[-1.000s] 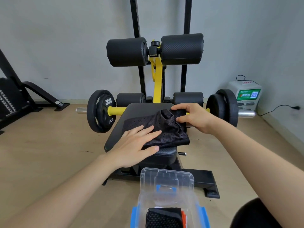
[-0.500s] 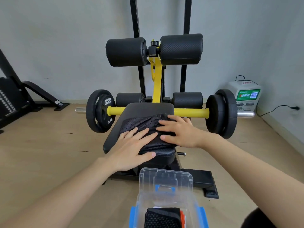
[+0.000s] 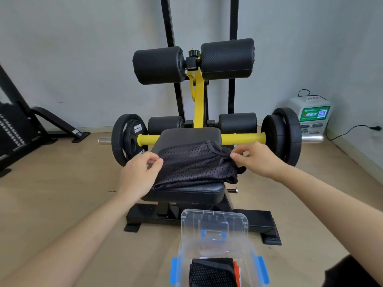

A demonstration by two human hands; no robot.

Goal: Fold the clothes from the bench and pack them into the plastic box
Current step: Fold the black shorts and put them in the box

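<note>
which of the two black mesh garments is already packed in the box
The folded mesh garment inside the clear plastic box, bottom of view. The other mesh garment lies on the bench seat, pinched by both hands.

Between the left hand [image 3: 138, 175] and right hand [image 3: 257, 159] lies a matt black mesh cloth [image 3: 194, 164], pierced all over with small holes, on a bench pad [image 3: 189, 135] of black, faintly grained leather-like vinyl with a soft sheen. Beyond the hands run a glossy yellow painted bar [image 3: 242, 138], bare shiny metal bar ends [image 3: 312, 139], matt black weight plates [image 3: 287, 136] and textured black foam-like rollers [image 3: 227, 59]. Nearer than the hands, a clear glossy plastic box [image 3: 214, 224] with blue plastic clips [image 3: 262, 270] holds more black mesh [image 3: 212, 273], and smooth matt wood-look flooring [image 3: 62, 199] spreads beneath.
</note>
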